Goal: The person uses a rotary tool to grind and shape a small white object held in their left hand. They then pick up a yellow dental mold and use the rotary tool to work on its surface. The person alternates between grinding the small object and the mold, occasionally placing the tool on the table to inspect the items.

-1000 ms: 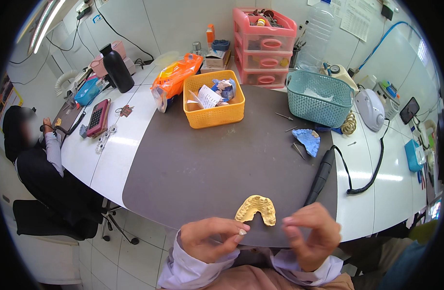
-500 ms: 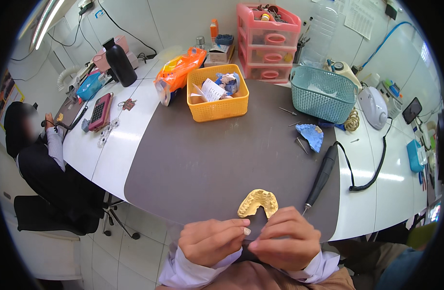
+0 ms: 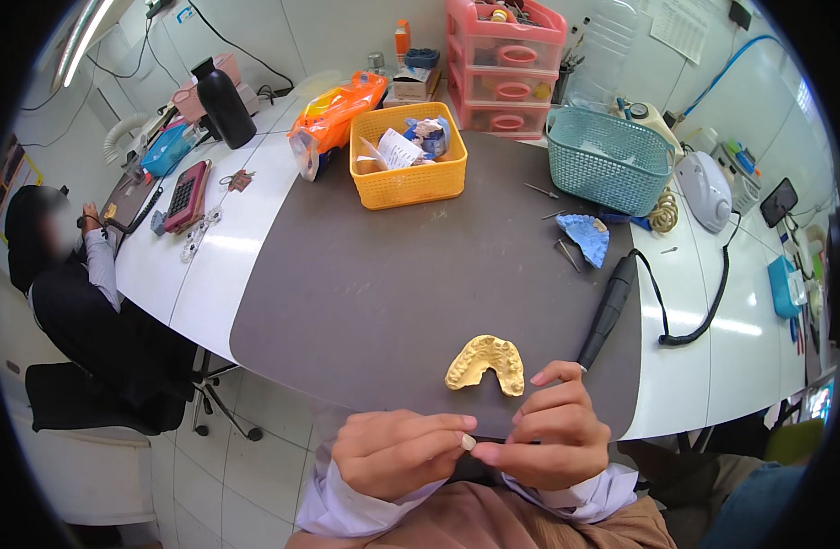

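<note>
Over the near table edge, my left hand (image 3: 397, 453) is closed, pinching a small tooth-coloured dental crown (image 3: 468, 442) between thumb and fingertips. Just right of it is my right hand (image 3: 557, 435), its thumb tip against the crown and its bent fingers apart from the thumb, the index finger raised. Beyond both hands, a yellowish dental cast (image 3: 487, 359) of a horseshoe-shaped tooth arch lies on the grey mat (image 3: 393, 274). A black handpiece (image 3: 610, 306) rests right of the cast, its tip end close to my right index finger.
Farther back are a blue cast piece (image 3: 586, 240), metal burs (image 3: 567, 254), a yellow basket (image 3: 408, 186) and a teal basket (image 3: 610, 169). Pink drawers (image 3: 507, 87) stand against the wall. A coiled black cord (image 3: 685, 339) runs right. Another person (image 3: 72, 293) sits far left.
My right thumb has come against the crown, and the right index finger has lifted away from the other fingers. My left hand keeps its pinch. The view has shifted slightly.
</note>
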Tool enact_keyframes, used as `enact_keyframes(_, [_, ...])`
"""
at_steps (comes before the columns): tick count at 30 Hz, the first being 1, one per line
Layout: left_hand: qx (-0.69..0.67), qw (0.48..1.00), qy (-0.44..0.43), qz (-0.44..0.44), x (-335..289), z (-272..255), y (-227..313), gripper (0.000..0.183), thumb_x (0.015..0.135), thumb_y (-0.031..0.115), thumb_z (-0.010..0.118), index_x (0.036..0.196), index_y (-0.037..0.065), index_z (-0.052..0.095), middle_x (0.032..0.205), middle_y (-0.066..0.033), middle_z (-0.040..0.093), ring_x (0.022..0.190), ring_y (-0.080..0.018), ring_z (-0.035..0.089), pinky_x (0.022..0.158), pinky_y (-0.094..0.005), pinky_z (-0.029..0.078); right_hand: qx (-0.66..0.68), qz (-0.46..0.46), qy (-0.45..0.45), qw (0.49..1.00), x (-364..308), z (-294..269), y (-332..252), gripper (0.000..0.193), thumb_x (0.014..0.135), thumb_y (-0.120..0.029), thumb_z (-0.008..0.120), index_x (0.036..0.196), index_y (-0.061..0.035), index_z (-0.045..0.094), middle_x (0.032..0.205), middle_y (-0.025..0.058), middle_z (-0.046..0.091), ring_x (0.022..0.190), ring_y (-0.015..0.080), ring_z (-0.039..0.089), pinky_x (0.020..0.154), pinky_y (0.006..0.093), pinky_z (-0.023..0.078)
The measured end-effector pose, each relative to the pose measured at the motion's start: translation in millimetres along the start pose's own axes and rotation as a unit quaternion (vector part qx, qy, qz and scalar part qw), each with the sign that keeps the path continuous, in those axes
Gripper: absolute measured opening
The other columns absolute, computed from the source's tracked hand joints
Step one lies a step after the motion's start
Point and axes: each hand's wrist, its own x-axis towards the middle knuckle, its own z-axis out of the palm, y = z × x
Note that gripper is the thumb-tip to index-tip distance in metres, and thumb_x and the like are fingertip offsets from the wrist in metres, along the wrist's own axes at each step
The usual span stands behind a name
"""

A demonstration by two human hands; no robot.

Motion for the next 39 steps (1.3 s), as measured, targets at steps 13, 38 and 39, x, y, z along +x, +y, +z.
enact_keyframes(13, [-0.03,0.994,-0.062,-0.086,1.5,3.3,9.9,0.014,0.067,0.001,0.072,0.079,0.002,0.065,0.074,-0.0101,0.068,0.059,-0.0174,0.065,0.051,-0.0237,0.05,0.125,0.164,-0.013,0.978,-0.9,-3.8,-11.1,0.031,0.067,0.008,0.072,0.095,-0.0012,0.065,0.088,0.0093,0.068,0.079,0.0214,0.066,0.068,0.0273,0.052])
enact_keyframes(38, [0.22,0.944,-0.169,-0.176,27.9,21.7,-27.4,0.048,0.06,0.031,0.08,0.101,0.012,0.065,0.093,-0.0026,0.06,0.081,-0.0196,0.055,0.078,-0.0342,0.038,-0.045,0.406,-0.013,0.913,28.1,6.1,29.5,0.019,0.072,0.0,0.068,0.089,-0.0025,0.06,0.076,0.0085,0.064,0.069,0.0196,0.066,0.062,0.0267,0.051])
enact_keyframes(39, [0.221,0.945,-0.168,-0.175,27.3,21.8,-27.6,0.048,0.06,0.033,0.08,0.1,0.011,0.065,0.093,-0.0028,0.059,0.08,-0.0198,0.055,0.078,-0.0342,0.038,-0.048,0.404,-0.017,0.913,27.6,6.5,30.0,0.018,0.073,0.001,0.068,0.089,-0.0023,0.06,0.076,0.0086,0.065,0.069,0.0193,0.066,0.062,0.0266,0.051])
